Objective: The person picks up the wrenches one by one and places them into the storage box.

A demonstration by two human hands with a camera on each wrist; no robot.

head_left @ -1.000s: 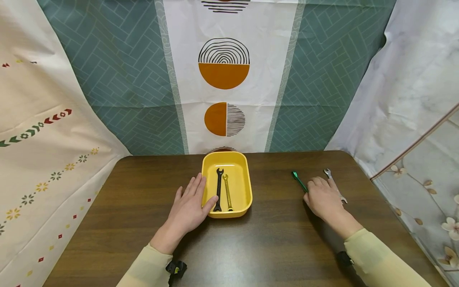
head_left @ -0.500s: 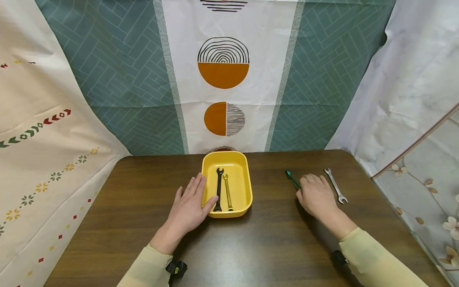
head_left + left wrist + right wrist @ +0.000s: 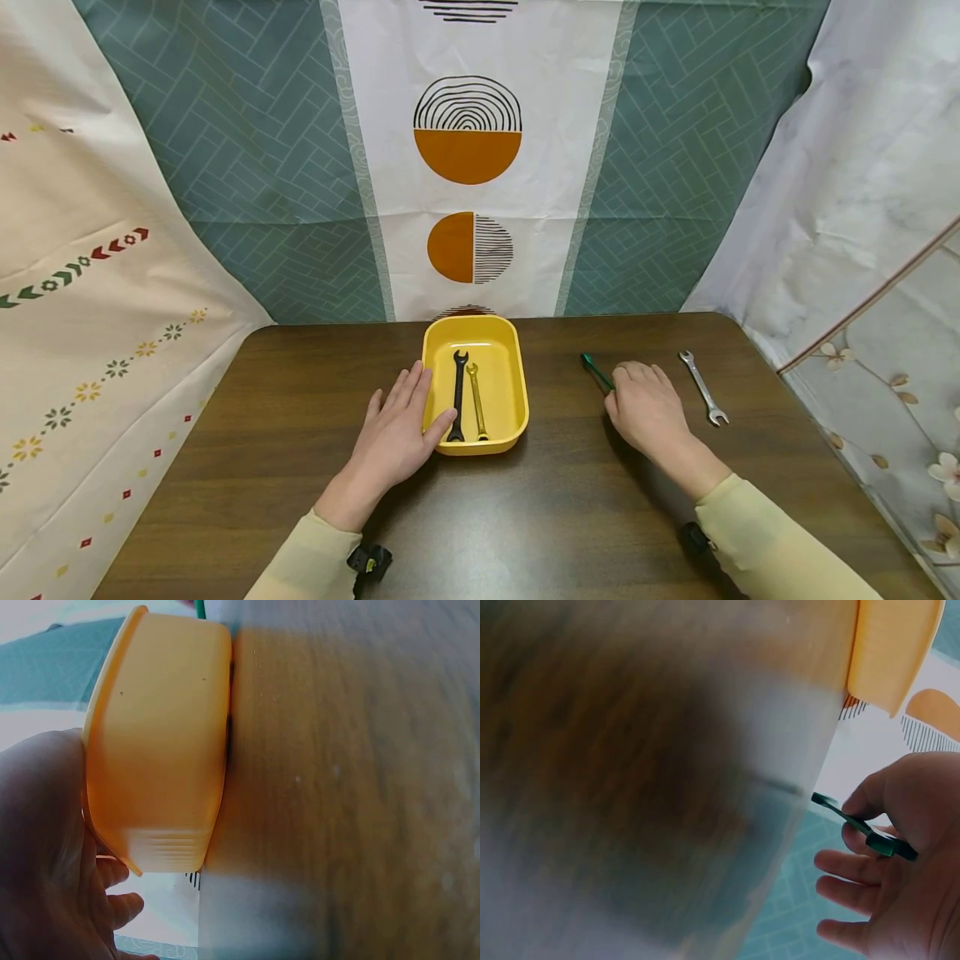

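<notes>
My left hand (image 3: 397,429) rests with straight fingers on the left rim of a yellow tray (image 3: 517,408), its thumb over the near left corner. Inside the tray lie a black wrench (image 3: 458,396) and a gold-coloured wrench (image 3: 477,402), side by side. My right hand (image 3: 647,410) pinches a green wrench (image 3: 855,823) between thumb and index finger, the other fingers spread loosely. In the head view one end of that wrench points toward the back left; the hand covers the rest. The left wrist view shows the tray's side wall (image 3: 161,735) beside the palm.
A silver double-ended wrench (image 3: 703,387) lies on the brown wooden table (image 3: 570,517), to the right of my right hand. Patterned cloths (image 3: 300,167) hang behind the table and along both sides.
My right hand has moved left with the green wrench, away from the silver wrench, which now shows in full. My left hand and the tray have stayed in place.
</notes>
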